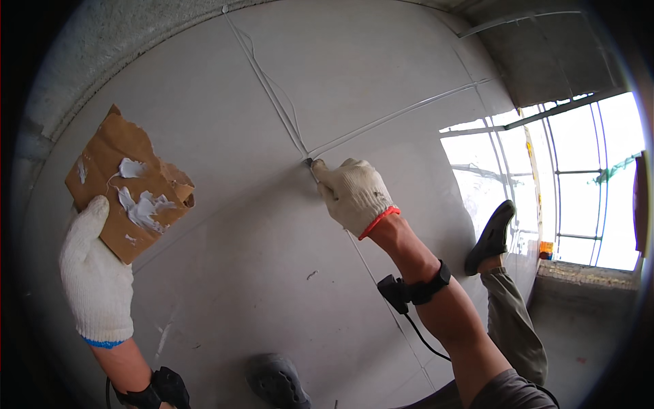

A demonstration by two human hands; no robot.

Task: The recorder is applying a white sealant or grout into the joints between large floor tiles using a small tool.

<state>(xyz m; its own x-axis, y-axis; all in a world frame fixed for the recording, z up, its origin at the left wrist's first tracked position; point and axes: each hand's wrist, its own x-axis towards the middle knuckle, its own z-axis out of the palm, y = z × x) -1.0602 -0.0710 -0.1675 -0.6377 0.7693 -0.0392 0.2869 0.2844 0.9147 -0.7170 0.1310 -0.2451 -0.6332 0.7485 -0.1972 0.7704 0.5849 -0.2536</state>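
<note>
My left hand (94,273), in a white knit glove with a blue cuff, grips a torn piece of brown cardboard (112,157). Smears of white paste (144,208) lie on the cardboard's face. In a white glove with a red cuff, my right hand (354,194) is closed around a small tool with a dark tip (308,162), most of it hidden by the fingers. That tip touches the crossing of two floor tile joints. White paste lines run along the joint going away (269,92) and the joint going right (402,112). A thin loose strand lies beside the far one.
Large grey glossy floor tiles (204,286) spread under me. A rough wall (129,41) borders the far left. At right is a bright opening with metal bars (579,174). My shoes (276,382) stand at the bottom and right; small debris (312,275) lies near the joint.
</note>
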